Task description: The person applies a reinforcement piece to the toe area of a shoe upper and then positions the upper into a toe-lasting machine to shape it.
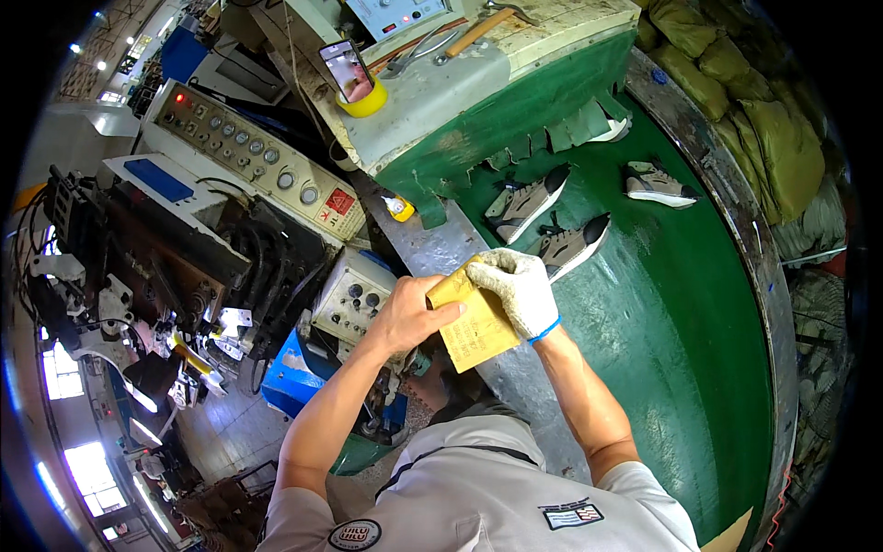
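Note:
A flat yellow paper packet [478, 333] with printing on its front is held up before my chest. Bare, my left hand [411, 315] grips its left edge, thumb across the front. My right hand [520, 290] wears a whitish knit glove with a blue cuff and pinches the packet's upper corner. What the packet holds, if anything, cannot be seen. Just beyond my right hand, on a green surface, lie grey-beige sneakers: one shoe [575, 245] is nearest, another shoe [527, 204] is behind it, and a third shoe [659, 184] stands farther right.
A green conveyor belt [681, 368] curves along my right inside a metal rim. Ahead, a green curtain [432, 170] hangs below a bench with a phone [348, 74], pliers and a hammer [474, 37]. Machine control panels [248, 147] stand left; stacked sacks [773, 147] lie far right.

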A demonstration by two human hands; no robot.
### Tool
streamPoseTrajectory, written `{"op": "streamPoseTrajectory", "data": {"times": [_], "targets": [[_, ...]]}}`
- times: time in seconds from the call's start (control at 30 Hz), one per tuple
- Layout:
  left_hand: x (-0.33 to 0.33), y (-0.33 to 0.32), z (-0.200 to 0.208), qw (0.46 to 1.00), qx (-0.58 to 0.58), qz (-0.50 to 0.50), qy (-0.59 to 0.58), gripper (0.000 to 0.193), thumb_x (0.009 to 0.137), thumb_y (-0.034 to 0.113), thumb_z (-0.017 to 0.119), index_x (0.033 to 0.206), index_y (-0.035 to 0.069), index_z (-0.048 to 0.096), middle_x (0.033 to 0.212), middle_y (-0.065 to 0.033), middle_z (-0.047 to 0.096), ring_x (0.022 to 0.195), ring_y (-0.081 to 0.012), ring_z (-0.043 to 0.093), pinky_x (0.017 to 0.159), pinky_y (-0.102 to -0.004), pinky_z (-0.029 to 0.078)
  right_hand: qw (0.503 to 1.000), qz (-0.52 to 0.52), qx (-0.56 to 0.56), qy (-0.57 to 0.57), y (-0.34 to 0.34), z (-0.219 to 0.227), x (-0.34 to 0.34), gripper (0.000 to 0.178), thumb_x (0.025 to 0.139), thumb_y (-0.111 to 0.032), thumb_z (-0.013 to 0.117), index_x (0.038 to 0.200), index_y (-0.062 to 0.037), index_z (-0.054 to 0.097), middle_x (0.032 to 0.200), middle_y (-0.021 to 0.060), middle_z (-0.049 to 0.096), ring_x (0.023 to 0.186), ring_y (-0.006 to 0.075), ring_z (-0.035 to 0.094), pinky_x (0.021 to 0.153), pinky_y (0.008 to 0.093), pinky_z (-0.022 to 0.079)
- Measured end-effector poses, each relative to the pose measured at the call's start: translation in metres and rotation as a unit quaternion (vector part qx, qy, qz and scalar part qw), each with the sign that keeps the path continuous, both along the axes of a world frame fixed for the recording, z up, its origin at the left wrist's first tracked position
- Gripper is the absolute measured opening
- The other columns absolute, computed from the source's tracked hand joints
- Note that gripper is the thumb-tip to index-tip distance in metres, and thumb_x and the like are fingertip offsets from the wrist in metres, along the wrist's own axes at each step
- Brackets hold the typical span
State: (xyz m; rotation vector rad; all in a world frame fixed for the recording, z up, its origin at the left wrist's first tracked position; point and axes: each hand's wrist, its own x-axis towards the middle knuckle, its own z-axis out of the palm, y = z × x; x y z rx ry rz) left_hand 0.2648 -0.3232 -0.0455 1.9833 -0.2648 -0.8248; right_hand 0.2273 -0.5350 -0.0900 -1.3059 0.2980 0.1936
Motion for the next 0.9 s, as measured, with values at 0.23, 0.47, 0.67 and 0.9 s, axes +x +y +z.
{"op": "streamPoseTrajectory", "data": {"times": [0.23, 0.47, 0.67, 0.9], "targets": [[-0.003, 0.006, -0.025, 0.984, -0.114, 0.133, 0.02, 0.044, 0.096, 0.026, 0.076, 0.125, -0.007, 0.074, 0.115, -0.01, 0.078, 0.102, -0.0146, 0.07, 0.093, -0.0301, 0.054, 1.0, 0.007, 0.01, -0.025, 0.001, 0.005, -0.001, 0.029, 0.095, -0.018, 0.081, 0.109, 0.0065, 0.076, 0.091, 0.0052, 0.076, 0.08, 0.0095, 0.067, 0.072, 0.0281, 0.055], [-0.019, 0.006, -0.024, 0.928, -0.131, 0.121, -0.328, 0.05, 0.096, 0.024, 0.077, 0.134, -0.006, 0.066, 0.141, -0.0247, 0.067, 0.126, -0.035, 0.07, 0.11, -0.0428, 0.051, 0.987, -0.021, 0.154, 0.038, 0.025, 0.006, -0.01, 0.03, 0.096, -0.023, 0.081, 0.107, 0.0042, 0.077, 0.09, 0.0038, 0.076, 0.074, 0.0091, 0.067, 0.067, 0.028, 0.053], [-0.025, 0.022, -0.023, 0.925, -0.117, 0.121, -0.341, 0.029, 0.097, 0.021, 0.077, 0.11, -0.005, 0.08, 0.104, -0.0164, 0.08, 0.11, -0.0255, 0.074, 0.1, -0.0378, 0.055, 1.0, 0.003, -0.004, -0.001, 0.034, 0.02, -0.011, 0.034, 0.096, -0.031, 0.081, 0.098, 0.0031, 0.079, 0.081, 0.0066, 0.075, 0.071, 0.0132, 0.068, 0.067, 0.0317, 0.055], [-0.042, 0.04, -0.037, 0.881, -0.263, 0.393, -0.018, 0.034, 0.1, 0.027, 0.078, 0.089, -0.005, 0.079, 0.083, -0.0086, 0.075, 0.069, -0.0139, 0.069, 0.062, -0.0294, 0.052, 0.956, -0.026, -0.247, -0.159, 0.038, 0.027, -0.013, 0.057, 0.09, -0.039, 0.085, 0.124, 0.0054, 0.072, 0.107, 0.0167, 0.077, 0.098, 0.0241, 0.074, 0.086, 0.0365, 0.057]]}}
